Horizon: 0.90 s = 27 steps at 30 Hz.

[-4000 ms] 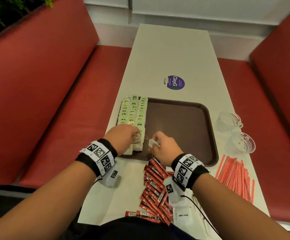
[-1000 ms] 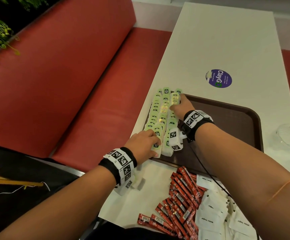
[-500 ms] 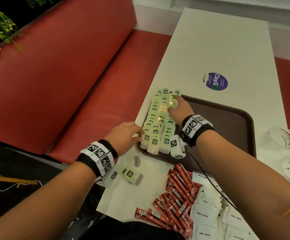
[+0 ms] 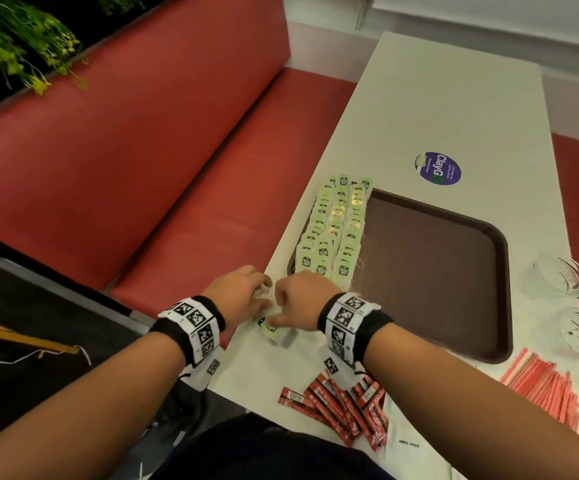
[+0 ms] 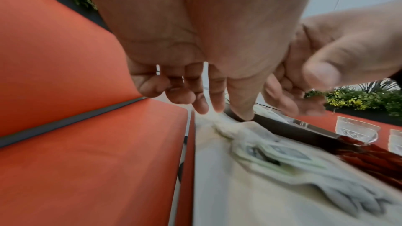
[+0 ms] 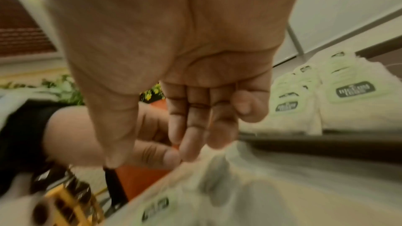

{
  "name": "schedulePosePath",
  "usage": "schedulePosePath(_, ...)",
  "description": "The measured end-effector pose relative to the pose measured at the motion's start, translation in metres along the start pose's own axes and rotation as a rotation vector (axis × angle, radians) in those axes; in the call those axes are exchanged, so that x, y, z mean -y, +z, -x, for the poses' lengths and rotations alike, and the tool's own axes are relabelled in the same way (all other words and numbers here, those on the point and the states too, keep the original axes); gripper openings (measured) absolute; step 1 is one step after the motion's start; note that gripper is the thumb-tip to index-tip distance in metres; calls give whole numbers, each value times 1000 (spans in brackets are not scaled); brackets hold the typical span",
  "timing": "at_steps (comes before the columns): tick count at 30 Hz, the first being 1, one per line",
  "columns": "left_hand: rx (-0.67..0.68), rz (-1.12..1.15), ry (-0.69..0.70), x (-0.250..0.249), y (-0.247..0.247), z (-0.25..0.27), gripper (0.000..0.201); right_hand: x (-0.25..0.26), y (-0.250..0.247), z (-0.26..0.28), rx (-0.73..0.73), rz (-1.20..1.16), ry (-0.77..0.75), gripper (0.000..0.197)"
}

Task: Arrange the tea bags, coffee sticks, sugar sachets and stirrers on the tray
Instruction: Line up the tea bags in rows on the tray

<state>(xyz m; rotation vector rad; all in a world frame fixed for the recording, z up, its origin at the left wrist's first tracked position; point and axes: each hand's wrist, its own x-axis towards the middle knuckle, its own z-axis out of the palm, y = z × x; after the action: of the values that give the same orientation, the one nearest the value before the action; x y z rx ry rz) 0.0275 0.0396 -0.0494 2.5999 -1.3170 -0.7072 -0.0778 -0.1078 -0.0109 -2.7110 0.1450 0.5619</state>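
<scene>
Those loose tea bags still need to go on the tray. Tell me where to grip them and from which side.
The loose tea bags lie flat on the table just short of the tray, under both hands. Probably best to come from above and pinch the stack's long edges, thumb opposite fingers, since they lie too flat to get under.

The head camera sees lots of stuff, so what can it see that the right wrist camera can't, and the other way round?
Only the head view shows the purple sticker, red stirrers, coffee sticks and glass cups. Only the right wrist view shows the right hand from its palm side, fingers hanging down. Both show the tea bags on the brown tray.
</scene>
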Motion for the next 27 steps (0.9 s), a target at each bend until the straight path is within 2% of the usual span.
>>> schedulePosePath(2,19,-19,-8,-3,2,-3,46,5,12,5,61,126,38,45)
schedulePosePath(5,46,-57,-34,-6,3,-6,46,5,23,10,68,175,50,52)
schedulePosePath(11,52,-72,-20,-13,3,-5,27,2,29,12,71,50,82,25)
schedulePosePath(14,-8,70,-6,-14,-4,-3,26,-9,22,21,56,-62,81,18)
schedulePosePath(16,-42,180,35,-17,-10,-2,29,-17,15,28,-9,-125,82,20)
schedulePosePath(18,-59,220,119,-23,-14,-4,23,-26,10,37,-97,-210,97,16)
schedulePosePath(20,-69,207,201,-31,-22,-7,16,-35,6,46,-182,-307,131,17)
schedulePosePath(22,-48,173,272,-43,-29,-13,21,-45,2,53,-250,-384,183,18)
schedulePosePath(24,-24,150,297,-55,-35,-21,35,-56,-1,60,-297,-446,232,16)
schedulePosePath(27,-48,138,264,-72,-38,-36,27,-67,-5,72,-320,-588,302,5)
